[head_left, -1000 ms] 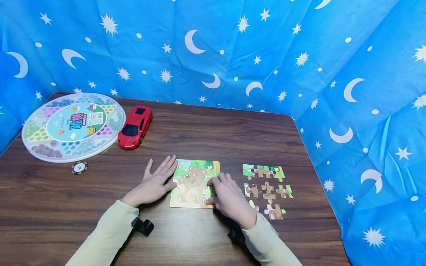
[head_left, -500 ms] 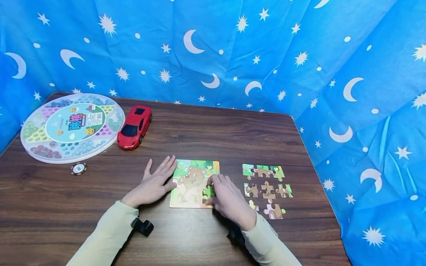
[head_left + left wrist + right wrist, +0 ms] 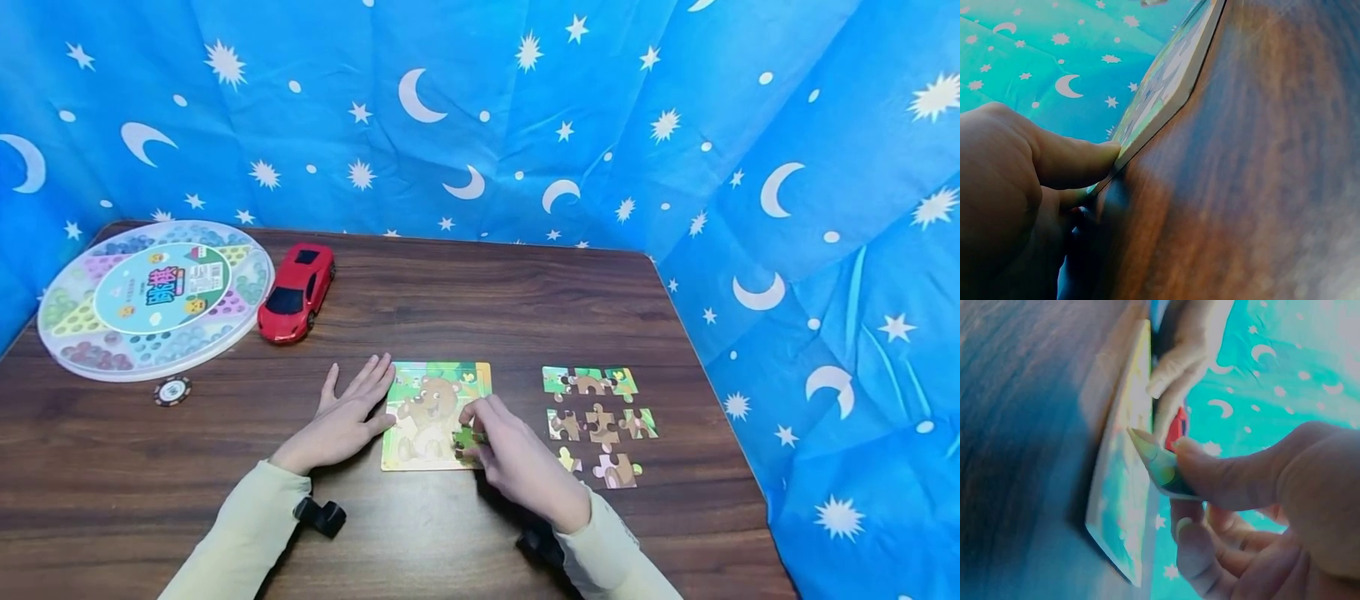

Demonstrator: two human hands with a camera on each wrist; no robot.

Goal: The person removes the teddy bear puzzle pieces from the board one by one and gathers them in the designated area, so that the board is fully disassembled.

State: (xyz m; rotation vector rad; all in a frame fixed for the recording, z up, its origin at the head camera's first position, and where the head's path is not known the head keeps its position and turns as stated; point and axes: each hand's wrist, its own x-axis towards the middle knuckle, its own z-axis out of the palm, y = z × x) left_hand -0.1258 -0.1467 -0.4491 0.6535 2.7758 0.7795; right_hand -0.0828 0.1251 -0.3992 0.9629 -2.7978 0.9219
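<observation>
A puzzle board (image 3: pixel 427 400) with a bear picture lies flat in front of me, framed by a yellow border. My left hand (image 3: pixel 341 425) rests at its left side with fingers spread, and the thumb (image 3: pixel 1079 159) touches the board's edge in the left wrist view. Over the board's lower right part, my right hand (image 3: pixel 517 462) pinches a green jigsaw piece (image 3: pixel 1163 469) between thumb and fingers. The piece is tilted, one corner close to the board's face. Loose jigsaw pieces (image 3: pixel 602 423) lie in rows to the right of the board.
A red toy car (image 3: pixel 296 293) stands at the back left beside a round marble game board (image 3: pixel 75 333). A poker chip (image 3: pixel 172 390) lies in front of that board. A blue curtain (image 3: pixel 480 125) with moons and stars borders the brown table (image 3: pixel 450 317).
The head view has shifted slightly. My right hand has risen a little, and the green piece in its fingers now looks more tilted. The left hand stays at the board's edge.
</observation>
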